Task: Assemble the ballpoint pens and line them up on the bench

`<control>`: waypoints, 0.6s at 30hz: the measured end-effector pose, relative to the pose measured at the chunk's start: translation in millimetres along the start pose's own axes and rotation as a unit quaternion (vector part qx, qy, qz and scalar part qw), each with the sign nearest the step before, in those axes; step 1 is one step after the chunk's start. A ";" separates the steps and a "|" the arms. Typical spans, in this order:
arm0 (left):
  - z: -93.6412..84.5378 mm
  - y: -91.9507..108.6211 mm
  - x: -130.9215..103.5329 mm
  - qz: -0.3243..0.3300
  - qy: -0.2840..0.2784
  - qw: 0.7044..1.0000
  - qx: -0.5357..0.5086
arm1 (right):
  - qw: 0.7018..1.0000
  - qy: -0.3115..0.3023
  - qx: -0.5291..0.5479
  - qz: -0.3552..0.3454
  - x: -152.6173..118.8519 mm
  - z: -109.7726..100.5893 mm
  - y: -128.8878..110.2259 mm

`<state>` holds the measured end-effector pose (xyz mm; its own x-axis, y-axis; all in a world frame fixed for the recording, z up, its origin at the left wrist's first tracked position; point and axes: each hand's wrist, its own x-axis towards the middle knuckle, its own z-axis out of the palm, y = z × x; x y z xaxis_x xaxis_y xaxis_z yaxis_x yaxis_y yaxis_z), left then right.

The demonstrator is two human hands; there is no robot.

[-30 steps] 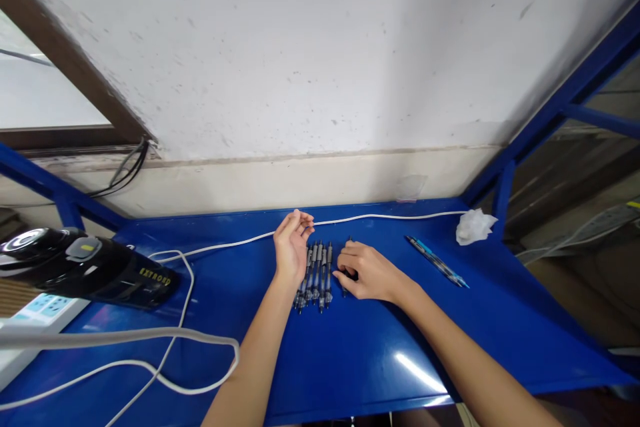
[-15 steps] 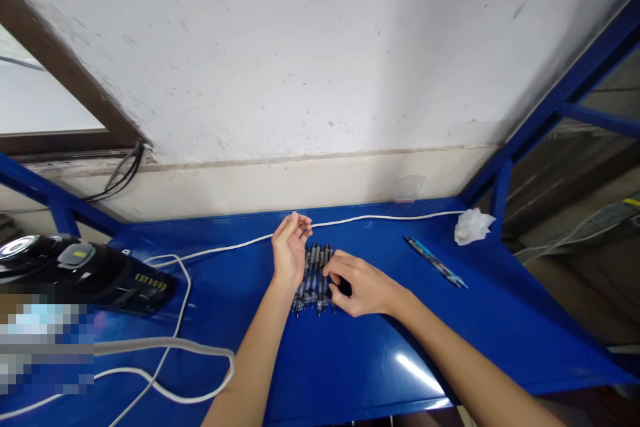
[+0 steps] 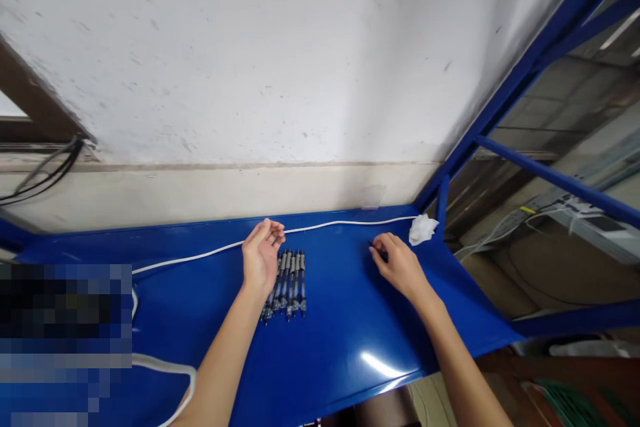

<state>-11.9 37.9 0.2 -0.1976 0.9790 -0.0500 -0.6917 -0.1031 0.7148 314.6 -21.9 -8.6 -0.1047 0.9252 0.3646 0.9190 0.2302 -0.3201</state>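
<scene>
Several grey and clear pens [image 3: 293, 283] lie side by side in a row on the blue table [image 3: 330, 340]. At the left end of the row, my left hand [image 3: 263, 253] rests on its edge with the palm turned toward the pens, fingers loosely curled and holding nothing I can see. Farther right, my right hand [image 3: 397, 263] is over the table with thumb and fingers closed round the dark end of a pen [image 3: 383, 255]; most of that pen is hidden under the hand.
A white cable [image 3: 320, 225] runs along the back of the table to a crumpled white tissue [image 3: 423, 229] at the right. Another cable loop [image 3: 167, 365] lies near my left forearm. Blue frame bars [image 3: 505, 113] rise on the right.
My right hand has moved from the pen row to the right, where the separate pens lay, and closed there. My left hand stays beside the row. The view has shifted right.
</scene>
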 end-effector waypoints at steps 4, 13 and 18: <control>2.9 0.9 -2.6 0.003 -0.018 1.000 0.001 | 0.998 0.018 -0.053 0.015 -36.1 -5.7 30.4; 2.0 1.9 -2.1 -0.011 -0.018 1.000 0.004 | 0.994 0.044 -0.092 -0.036 -44.8 -4.7 6.7; 0.2 3.4 -0.2 -0.011 -0.019 1.000 -0.002 | 0.990 0.090 -0.052 -0.091 -35.9 -13.3 -30.6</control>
<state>-14.0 37.5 2.8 -0.1557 0.9870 -0.0396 -0.6983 -0.0817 0.7111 295.4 -66.2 -0.3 -0.2114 0.8005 0.5608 0.9265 0.3468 -0.1457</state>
